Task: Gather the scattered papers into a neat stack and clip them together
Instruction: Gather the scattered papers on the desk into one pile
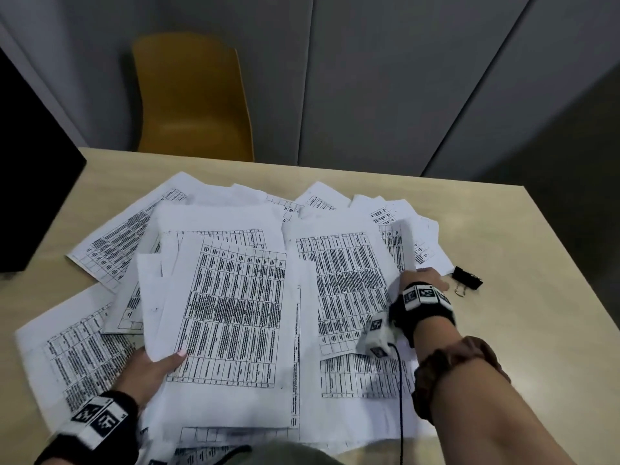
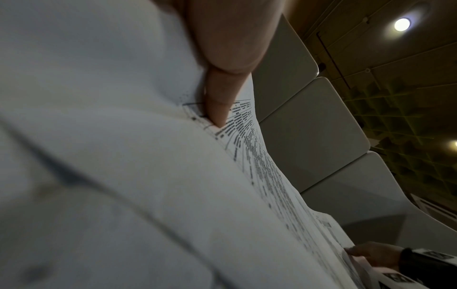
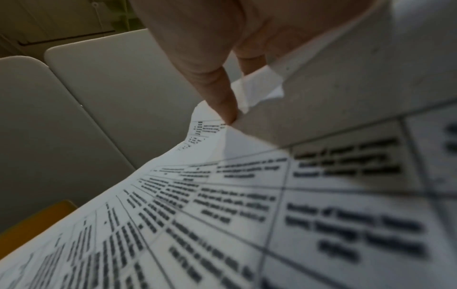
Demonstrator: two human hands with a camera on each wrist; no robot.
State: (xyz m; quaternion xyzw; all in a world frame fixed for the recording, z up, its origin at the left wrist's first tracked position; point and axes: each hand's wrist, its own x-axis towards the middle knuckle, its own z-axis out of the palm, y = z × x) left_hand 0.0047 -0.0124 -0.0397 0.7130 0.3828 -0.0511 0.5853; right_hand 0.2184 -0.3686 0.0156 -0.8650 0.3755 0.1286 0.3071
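Papers (image 1: 235,297) overlap loosely; both hands pinch sheet edges.

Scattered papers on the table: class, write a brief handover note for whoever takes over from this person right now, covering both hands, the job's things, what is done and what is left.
Left hand: grips a few printed sheets at their near edge, thumb on top.
Right hand: pinches the edge of a sheet at the right of the spread.
Papers: mostly fanned and overlapping across the table.
Binder clip: lies untouched on the table just beyond the right hand.
Done: gathering begun.
Left: collect all sheets, square the stack, clip it.
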